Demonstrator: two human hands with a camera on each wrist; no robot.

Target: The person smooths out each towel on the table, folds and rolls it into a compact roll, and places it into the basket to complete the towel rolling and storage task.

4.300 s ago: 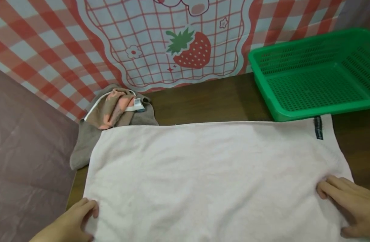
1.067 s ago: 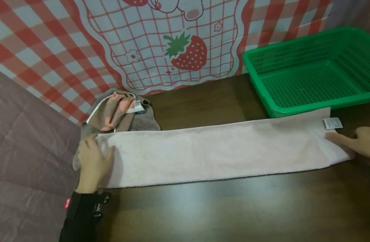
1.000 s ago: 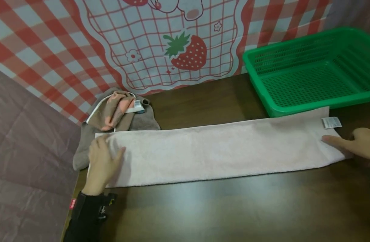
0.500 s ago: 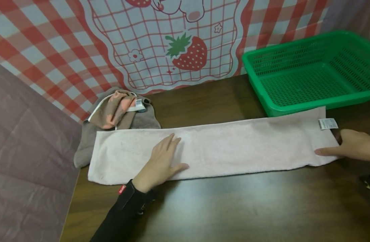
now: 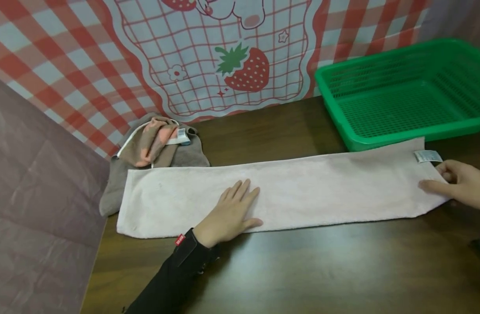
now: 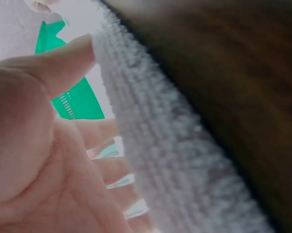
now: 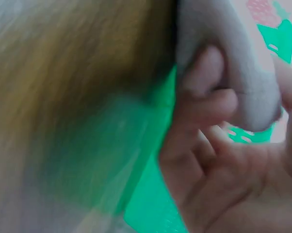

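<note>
While left hand (image 5: 230, 213) lies spread flat mid-towel (image 5: 310, 187) near table (image 5: 322, 270) front, right hand (image 5: 457, 185) pinches towel's right-edge end.

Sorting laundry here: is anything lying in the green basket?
No, in the head view the green basket shows only its bare perforated floor, and the pink towel lies on the table in front of it.

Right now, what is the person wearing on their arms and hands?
The left hand is bare, with no glove or ring showing. Its arm has a black sleeve, and a black strap with a small red tag sits at the wrist. The right hand is bare too; its sleeve is out of view.
</note>
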